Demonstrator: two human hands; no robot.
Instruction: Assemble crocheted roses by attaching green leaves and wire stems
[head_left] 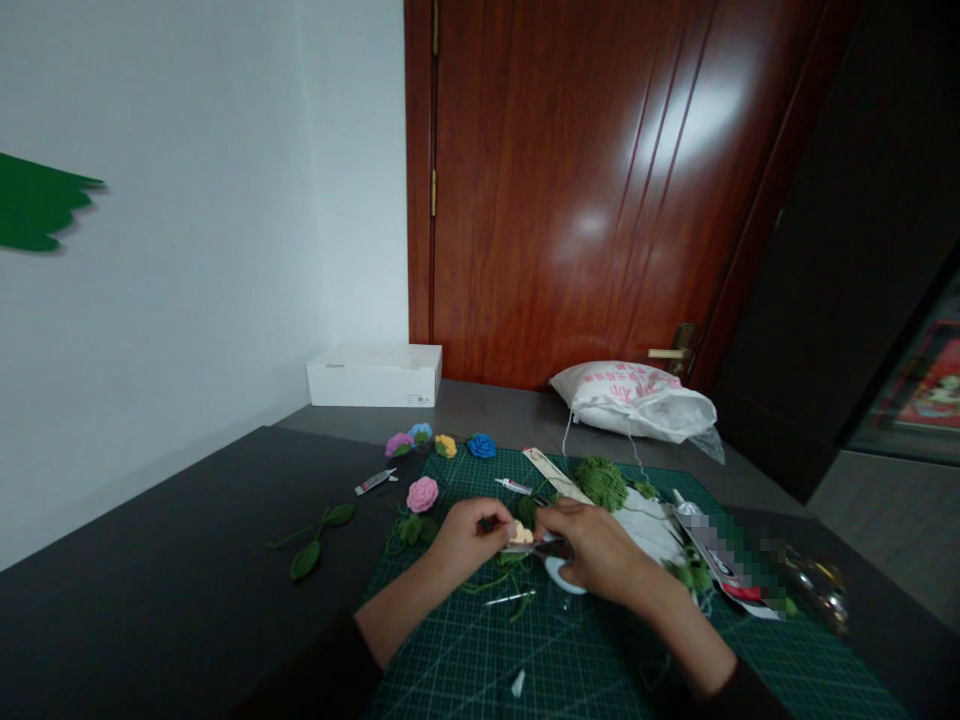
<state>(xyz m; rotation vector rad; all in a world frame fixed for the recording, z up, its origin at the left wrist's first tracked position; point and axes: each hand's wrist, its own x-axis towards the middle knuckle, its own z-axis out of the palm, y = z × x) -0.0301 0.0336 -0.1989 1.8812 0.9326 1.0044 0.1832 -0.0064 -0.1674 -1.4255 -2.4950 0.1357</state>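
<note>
Over the green cutting mat, my left hand [471, 532] pinches a small cream-yellow crocheted flower [521, 534] between thumb and fingers. From the other side my right hand [600, 548] grips a pair of scissors [566, 576] with a pale handle. The scissor blades reach toward the flower's underside; whether they touch it I cannot tell. Loose green yarn [495, 580] hangs and lies just below the flower. Nearer to me, a thin metal crochet hook or needle [510, 599] rests on the mat.
Crocheted flowers, including a pink one [422, 494] and a blue one [481, 446], lie left and behind. A green yarn ball [600, 483], glue tubes [375, 482] and a leafy stem [306, 558] surround the cutting mat [450, 660]. Behind stand a white box [375, 376] and a stuffed bag [630, 398].
</note>
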